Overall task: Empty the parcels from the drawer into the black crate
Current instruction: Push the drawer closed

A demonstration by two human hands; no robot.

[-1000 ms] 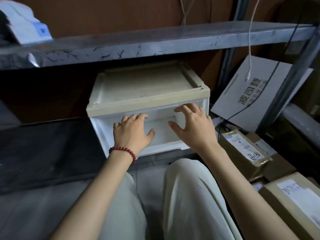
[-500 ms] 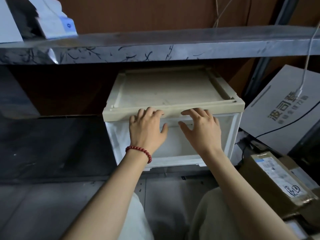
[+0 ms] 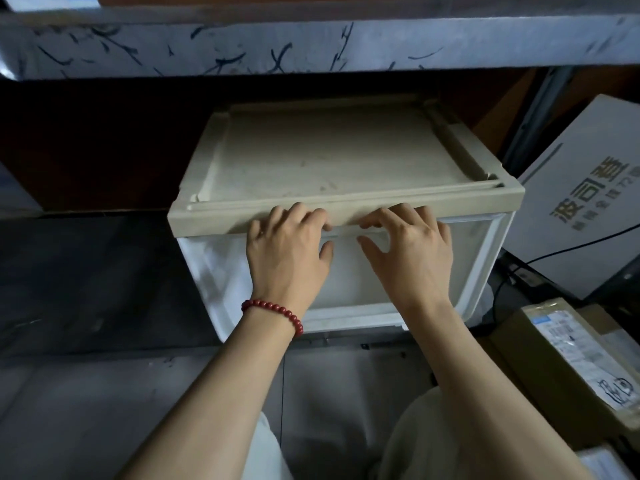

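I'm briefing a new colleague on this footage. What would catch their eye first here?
The pale drawer sits centre frame under a scratched metal shelf, with the left hand and right hand side by side, fingers curled at the top edge of its front. A red bead bracelet circles the left wrist, and a labelled cardboard parcel lies at the lower right.

Shelf [image 3: 311, 46] close above drawer [image 3: 478, 261]
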